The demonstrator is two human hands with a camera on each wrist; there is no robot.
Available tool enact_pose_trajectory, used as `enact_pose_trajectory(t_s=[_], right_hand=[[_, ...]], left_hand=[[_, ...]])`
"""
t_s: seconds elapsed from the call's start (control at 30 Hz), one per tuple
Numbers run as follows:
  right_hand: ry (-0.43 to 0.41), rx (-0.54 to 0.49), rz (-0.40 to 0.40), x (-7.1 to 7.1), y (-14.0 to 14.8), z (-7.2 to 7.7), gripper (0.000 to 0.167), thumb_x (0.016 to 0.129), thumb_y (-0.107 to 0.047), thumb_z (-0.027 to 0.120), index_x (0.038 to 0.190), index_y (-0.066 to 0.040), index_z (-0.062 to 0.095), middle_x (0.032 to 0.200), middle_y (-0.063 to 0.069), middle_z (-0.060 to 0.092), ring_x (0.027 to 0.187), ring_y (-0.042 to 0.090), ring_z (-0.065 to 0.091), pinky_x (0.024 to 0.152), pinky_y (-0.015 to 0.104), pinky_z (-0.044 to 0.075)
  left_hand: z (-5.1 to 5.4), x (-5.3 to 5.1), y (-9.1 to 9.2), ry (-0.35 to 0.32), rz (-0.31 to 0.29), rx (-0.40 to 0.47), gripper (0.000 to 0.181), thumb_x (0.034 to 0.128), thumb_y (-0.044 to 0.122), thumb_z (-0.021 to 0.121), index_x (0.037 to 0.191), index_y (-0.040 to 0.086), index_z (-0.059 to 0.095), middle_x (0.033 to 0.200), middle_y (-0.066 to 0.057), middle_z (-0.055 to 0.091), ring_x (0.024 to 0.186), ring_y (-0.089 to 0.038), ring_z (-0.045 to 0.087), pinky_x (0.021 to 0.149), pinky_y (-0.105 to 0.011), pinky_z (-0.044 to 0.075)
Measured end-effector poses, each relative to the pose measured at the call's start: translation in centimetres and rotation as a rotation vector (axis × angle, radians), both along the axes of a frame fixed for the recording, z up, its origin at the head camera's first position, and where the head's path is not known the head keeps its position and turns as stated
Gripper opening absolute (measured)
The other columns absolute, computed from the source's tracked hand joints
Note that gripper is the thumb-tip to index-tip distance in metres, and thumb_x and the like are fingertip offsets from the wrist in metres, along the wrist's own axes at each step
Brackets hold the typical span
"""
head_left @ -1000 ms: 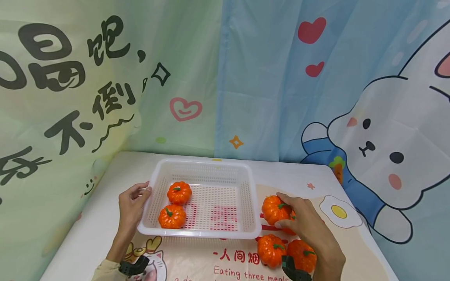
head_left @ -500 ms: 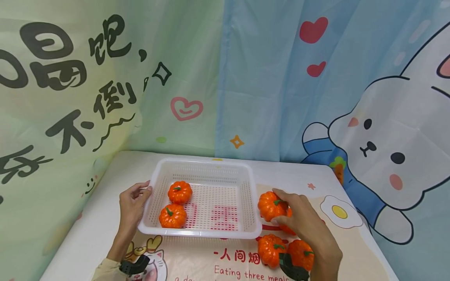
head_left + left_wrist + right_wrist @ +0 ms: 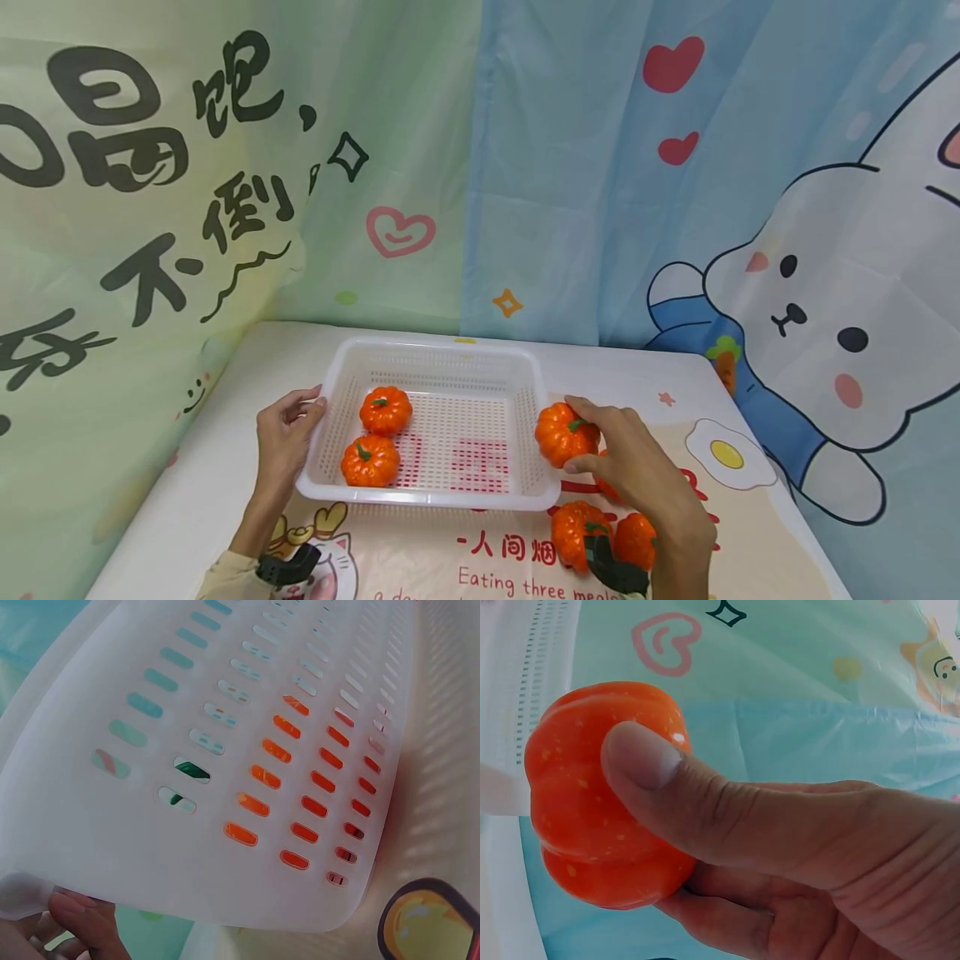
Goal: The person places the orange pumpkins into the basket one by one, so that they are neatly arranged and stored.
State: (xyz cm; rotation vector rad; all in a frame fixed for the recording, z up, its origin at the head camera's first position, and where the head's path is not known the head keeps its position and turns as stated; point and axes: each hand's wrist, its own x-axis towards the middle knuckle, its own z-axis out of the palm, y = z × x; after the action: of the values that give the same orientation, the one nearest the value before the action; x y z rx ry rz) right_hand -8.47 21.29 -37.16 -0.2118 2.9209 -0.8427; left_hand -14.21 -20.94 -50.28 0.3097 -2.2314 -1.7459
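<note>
My right hand [image 3: 626, 446] grips a small orange pumpkin [image 3: 562, 435] with a green stem, just off the right rim of a white plastic basket [image 3: 420, 497]. The right wrist view shows the thumb pressed on the side of this pumpkin [image 3: 592, 802], with fingers curled behind it. At the basket's left rim, my left hand [image 3: 285, 429] pinches the edge; its thumb and fingertips [image 3: 79, 919] show at the rim in the left wrist view. Inside the basket, two pumpkins, a rear one [image 3: 386, 410] and a front one [image 3: 371, 461], sit along the left side.
Right of the basket lie more pumpkins: one near the basket corner [image 3: 577, 533], one beside it [image 3: 634, 540], and another mostly hidden under my right hand. A printed mat [image 3: 420, 550] covers part of the white table [image 3: 187, 500]. Printed curtains [image 3: 540, 167] hang behind.
The right hand has carried its pumpkin leftward and slightly up, towards the basket's right rim, away from the pumpkin beneath. My left hand stays on the basket, which has not visibly moved.
</note>
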Motion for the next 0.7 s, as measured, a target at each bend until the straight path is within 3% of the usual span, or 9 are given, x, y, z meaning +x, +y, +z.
enact_pose_trajectory(t_s=[0.37,0.7], right_hand=[[-0.003,-0.038,0.031,-0.2,-0.8,0.1,0.081,0.087,-0.009,0.091,0.16,-0.009,0.056,0.147,0.015,0.069,0.134,0.04,0.058,0.108,0.054,0.06],[-0.003,-0.013,0.043,-0.2,-2.2,-0.2,0.081,0.086,-0.01,0.092,0.159,-0.011,0.057,0.151,0.014,0.067,0.135,0.037,0.055,0.109,0.054,0.06]], left_hand=[[0.0,0.1,0.1,0.005,0.001,-0.001,0.033,0.1092,0.019,0.068,0.136,0.0,0.074,0.122,-0.031,0.075,0.08,-0.002,0.069,0.073,-0.016,0.062],[0.1,0.1,0.1,0.005,-0.003,0.001,0.034,0.1087,0.019,0.069,0.136,0.0,0.074,0.123,-0.031,0.075,0.08,0.0,0.068,0.071,-0.015,0.061]])
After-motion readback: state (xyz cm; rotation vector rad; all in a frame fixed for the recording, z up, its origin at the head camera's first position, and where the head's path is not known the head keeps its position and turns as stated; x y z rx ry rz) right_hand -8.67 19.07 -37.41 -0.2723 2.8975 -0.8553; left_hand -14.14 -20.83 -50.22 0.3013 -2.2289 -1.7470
